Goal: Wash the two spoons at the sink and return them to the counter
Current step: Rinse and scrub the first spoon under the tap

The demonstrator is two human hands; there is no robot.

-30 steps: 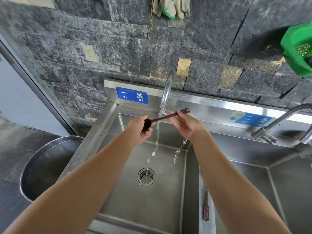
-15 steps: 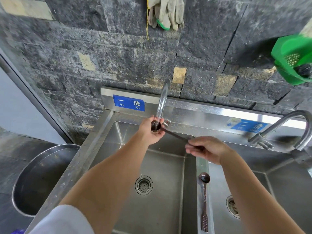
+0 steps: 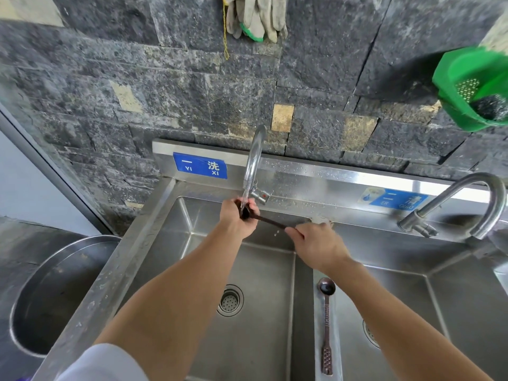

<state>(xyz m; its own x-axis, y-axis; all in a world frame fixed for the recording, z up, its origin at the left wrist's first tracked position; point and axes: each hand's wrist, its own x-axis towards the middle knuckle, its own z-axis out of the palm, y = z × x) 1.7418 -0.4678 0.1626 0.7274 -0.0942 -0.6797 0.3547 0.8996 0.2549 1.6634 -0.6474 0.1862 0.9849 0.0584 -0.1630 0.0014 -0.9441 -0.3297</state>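
Observation:
A dark brown spoon (image 3: 270, 222) is held across the left sink basin (image 3: 264, 312) under the running left faucet (image 3: 254, 160). My left hand (image 3: 239, 220) grips its bowl end, where the water stream lands. My right hand (image 3: 316, 244) grips its handle end. A second dark spoon (image 3: 326, 323) lies lengthwise on the steel divider between the two basins, bowl toward the wall.
A right basin (image 3: 412, 312) with its own faucet (image 3: 472, 204) sits beside the left one. A large steel pot (image 3: 55, 292) stands at the left. A green colander (image 3: 475, 89) and grey gloves (image 3: 258, 17) hang on the stone wall.
My left hand moved the spoon's bowl up under the spout while my right hand slid down and right along the handle. The camera tilted, bringing the second spoon fully into view.

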